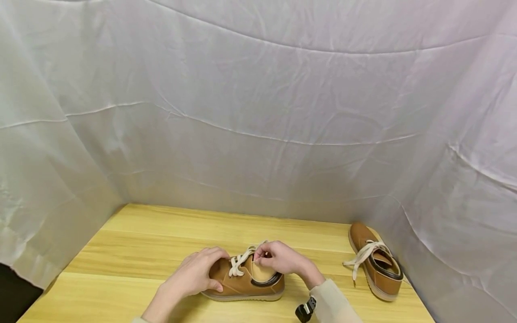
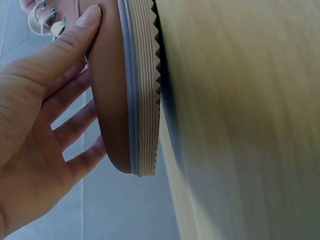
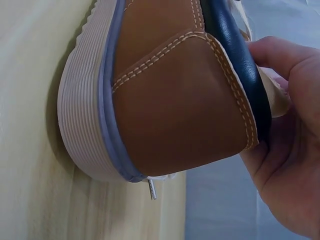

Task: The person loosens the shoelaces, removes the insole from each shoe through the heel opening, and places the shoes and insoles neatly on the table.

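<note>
A brown lace-up shoe (image 1: 242, 285) with cream laces stands sole-down on the wooden table, its toe to the left. My left hand (image 1: 198, 271) grips its front part, the thumb on the near side and the fingers round the far side. In the left wrist view that thumb (image 2: 75, 37) presses on the upper. At the shoe's opening my right hand (image 1: 278, 258) pinches a tan insole (image 1: 262, 272), which rises above the dark padded collar (image 1: 266, 282). The right wrist view shows the tan edge (image 3: 277, 100) beside the fingers; the fingertips themselves are hidden.
A matching brown shoe (image 1: 373, 262) stands at the table's right edge, toe pointing away, its laces hanging loose. Grey cloth (image 1: 258, 112) encloses the table (image 1: 161, 229) at the back and sides. A black device (image 1: 305, 310) sits at the right wrist.
</note>
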### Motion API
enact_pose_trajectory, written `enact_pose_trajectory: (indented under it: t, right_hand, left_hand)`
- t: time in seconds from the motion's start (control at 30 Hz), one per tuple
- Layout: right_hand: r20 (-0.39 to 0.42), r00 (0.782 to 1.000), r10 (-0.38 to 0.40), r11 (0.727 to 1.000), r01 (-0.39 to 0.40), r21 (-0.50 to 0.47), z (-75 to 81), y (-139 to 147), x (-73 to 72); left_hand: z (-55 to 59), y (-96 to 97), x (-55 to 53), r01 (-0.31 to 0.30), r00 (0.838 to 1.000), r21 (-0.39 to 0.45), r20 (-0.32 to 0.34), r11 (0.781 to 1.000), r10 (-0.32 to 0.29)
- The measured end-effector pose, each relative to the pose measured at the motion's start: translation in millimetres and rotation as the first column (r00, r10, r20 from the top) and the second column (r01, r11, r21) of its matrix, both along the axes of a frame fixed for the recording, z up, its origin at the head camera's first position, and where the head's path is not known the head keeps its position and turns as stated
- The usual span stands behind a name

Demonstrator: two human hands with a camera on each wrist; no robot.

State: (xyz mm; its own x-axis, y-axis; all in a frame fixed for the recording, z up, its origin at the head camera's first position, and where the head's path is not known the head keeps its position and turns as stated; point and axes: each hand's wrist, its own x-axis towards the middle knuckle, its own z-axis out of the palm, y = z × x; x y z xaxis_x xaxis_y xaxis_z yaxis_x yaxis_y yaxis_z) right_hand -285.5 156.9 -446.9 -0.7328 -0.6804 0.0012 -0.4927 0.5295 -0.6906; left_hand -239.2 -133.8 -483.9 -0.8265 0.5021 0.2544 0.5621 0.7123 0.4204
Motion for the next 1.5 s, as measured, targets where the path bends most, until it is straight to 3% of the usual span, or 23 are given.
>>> enact_pose_trajectory:
  t: [0.5, 0.8, 1.1, 1.5]
  right_hand:
    - [-0.005, 1.0, -0.012, 1.0, 0.012, -0.024, 6.0, 5.5, 1.0]
    - [-0.061, 0.998, -0.033, 0.999, 0.032, -0.018, 7.7, 17.7, 11.5]
    - [-0.155, 0.987, -0.051, 0.995, 0.038, -0.088, 1.5, 39.8, 19.2]
    - [-0.123, 0.99, -0.075, 0.993, 0.064, -0.096, 5.9, 55.5, 26.6]
  left_hand:
    - [2.3, 0.4, 3.0, -0.003, 1.0, 0.005, -0.001, 1.0, 0.003]
    - [2.7, -1.2, 2.2, -0.013, 1.0, -0.006, -0.002, 1.0, 0.013]
    - [3.0, -1.6, 2.9, -0.009, 1.0, -0.008, 0.007, 1.0, 0.009]
    - [2.8, 0.0, 3.0, -0.003, 1.0, -0.014, 0.009, 1.0, 0.003]
